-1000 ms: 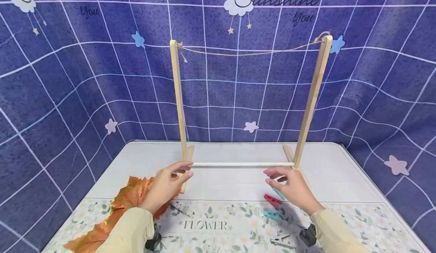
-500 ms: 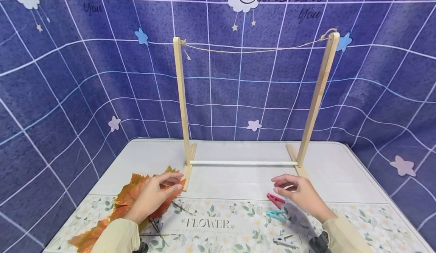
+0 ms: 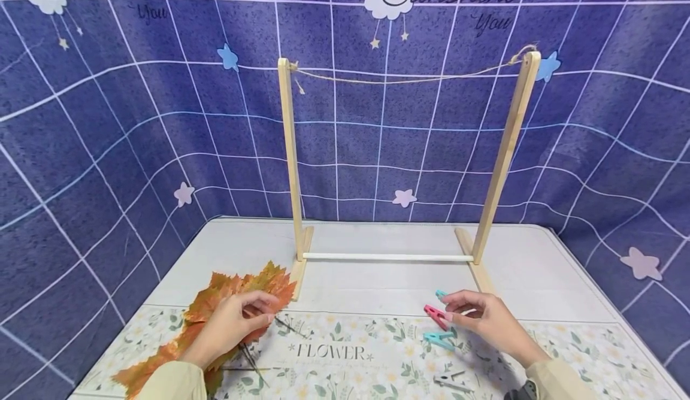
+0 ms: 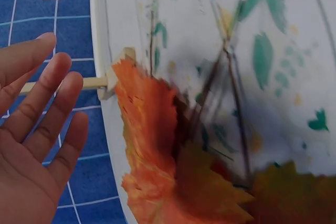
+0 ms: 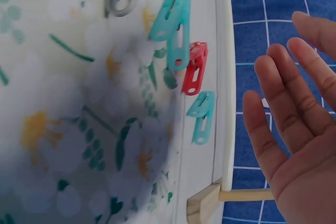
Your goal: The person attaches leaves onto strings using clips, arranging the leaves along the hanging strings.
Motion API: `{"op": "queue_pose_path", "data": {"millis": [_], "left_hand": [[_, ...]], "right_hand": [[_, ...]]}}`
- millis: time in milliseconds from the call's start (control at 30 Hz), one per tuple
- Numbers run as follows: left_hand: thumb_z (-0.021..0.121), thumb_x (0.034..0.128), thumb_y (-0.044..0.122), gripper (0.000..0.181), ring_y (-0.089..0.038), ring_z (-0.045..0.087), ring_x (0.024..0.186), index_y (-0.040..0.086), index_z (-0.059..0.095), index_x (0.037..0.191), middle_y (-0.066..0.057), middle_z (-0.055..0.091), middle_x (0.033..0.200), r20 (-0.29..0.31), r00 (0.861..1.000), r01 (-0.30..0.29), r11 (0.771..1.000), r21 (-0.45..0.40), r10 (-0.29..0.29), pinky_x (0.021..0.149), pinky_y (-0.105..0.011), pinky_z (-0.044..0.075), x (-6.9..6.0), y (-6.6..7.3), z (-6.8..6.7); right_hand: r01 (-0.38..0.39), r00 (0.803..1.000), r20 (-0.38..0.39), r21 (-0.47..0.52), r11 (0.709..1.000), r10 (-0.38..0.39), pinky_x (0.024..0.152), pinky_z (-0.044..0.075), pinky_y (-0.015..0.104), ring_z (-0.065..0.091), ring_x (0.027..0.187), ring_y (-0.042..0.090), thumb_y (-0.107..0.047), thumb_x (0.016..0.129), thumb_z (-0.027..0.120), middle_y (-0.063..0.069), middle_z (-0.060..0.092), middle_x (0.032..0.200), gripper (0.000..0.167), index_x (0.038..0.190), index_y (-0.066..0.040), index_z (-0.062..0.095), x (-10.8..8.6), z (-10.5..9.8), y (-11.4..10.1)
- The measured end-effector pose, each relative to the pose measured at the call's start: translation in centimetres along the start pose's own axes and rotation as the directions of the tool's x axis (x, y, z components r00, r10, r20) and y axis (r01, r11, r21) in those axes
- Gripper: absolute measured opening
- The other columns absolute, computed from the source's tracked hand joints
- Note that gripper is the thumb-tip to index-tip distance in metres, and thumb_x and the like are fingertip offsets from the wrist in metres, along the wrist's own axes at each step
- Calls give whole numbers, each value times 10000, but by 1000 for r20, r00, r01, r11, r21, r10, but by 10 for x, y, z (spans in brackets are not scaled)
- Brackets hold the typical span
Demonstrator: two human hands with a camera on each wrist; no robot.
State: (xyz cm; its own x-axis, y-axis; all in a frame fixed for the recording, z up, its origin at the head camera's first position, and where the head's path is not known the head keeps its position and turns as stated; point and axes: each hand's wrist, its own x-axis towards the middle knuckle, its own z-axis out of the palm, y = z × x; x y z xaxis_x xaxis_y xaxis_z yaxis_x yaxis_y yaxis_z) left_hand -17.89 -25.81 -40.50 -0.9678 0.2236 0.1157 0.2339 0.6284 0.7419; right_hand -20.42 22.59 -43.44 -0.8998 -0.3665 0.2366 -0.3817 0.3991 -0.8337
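Observation:
My left hand (image 3: 237, 322) hovers over orange autumn leaves (image 3: 205, 304) at the table's left, fingers loosely bent and holding nothing. In the left wrist view the leaves (image 4: 152, 145) and their thin dark stems (image 4: 239, 108) lie beside that hand. On the right, my right hand (image 3: 482, 319) is just beside several clothespins, with nothing in its grasp. A red clothespin (image 3: 435, 316) lies near its fingertips, a teal clothespin (image 3: 439, 340) and a grey clothespin (image 3: 453, 381) nearer me. Another teal clothespin (image 5: 202, 118) is partly hidden behind the hand in the head view.
A wooden frame stands at the table's middle, with a left post (image 3: 291, 160), a right post (image 3: 507, 157) and a white crossbar (image 3: 388, 257). Twine (image 3: 385, 82) sags between the post tops. A blue grid-patterned cloth (image 3: 356, 142) hangs behind the table.
Both hands have moved away from the frame's crossbar ends, back toward me. The left is now over the leaves, the right beside the clothespins. The frame stays standing.

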Motion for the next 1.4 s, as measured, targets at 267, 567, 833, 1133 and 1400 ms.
{"op": "queue_pose_path", "data": {"millis": [267, 567, 833, 1133, 1400], "left_hand": [[776, 887, 71, 150, -105, 626, 722, 56, 725, 1028, 27, 688, 842, 77, 997, 10, 1000, 9, -11, 637, -270, 527, -12, -17, -4], [773, 870, 60, 98, -20, 557, 672, 112, 692, 884, 93, 621, 766, 190, 981, -50, 993, 105, 29, 608, -244, 481, -22, -31, -8], [734, 832, -28, 200, -3, 531, 660, 166, 687, 853, 124, 602, 747, 225, 973, -90, 986, 144, 56, 591, -247, 463, -26, -40, -11], [809, 778, -29, 284, 16, 521, 659, 232, 704, 814, 154, 597, 746, 233, 972, -104, 952, 289, 36, 579, -256, 453, -24, -40, -13], [879, 738, 66, 317, -6, 569, 734, 338, 717, 754, 220, 598, 794, 232, 965, -218, 868, 446, 122, 606, -292, 480, -25, -43, -11]], "right_hand": [[-39, 996, 79, 51, 998, 34, 756, 559, 278, 664, 888, 76, -132, 948, 727, 59, 727, 978, 272, 1159, 38, 700, -7, 0, 6], [-45, 992, 117, 55, 997, 38, 759, 556, 283, 661, 902, 80, -129, 951, 719, 122, 722, 1006, 270, 1177, 16, 704, -13, 1, 8], [-22, 991, 133, 66, 998, 13, 741, 562, 289, 660, 883, 86, -109, 958, 705, 28, 715, 963, 256, 1167, 38, 697, -16, 2, 9], [-25, 981, 192, 93, 995, 6, 734, 554, 283, 649, 871, 75, -86, 947, 710, 84, 708, 977, 216, 1118, 46, 704, -15, 4, 15], [9, 974, 225, 106, 994, -33, 722, 555, 275, 646, 849, 66, -8, 924, 706, -34, 705, 925, 173, 1089, 44, 710, -15, 5, 22]]}}
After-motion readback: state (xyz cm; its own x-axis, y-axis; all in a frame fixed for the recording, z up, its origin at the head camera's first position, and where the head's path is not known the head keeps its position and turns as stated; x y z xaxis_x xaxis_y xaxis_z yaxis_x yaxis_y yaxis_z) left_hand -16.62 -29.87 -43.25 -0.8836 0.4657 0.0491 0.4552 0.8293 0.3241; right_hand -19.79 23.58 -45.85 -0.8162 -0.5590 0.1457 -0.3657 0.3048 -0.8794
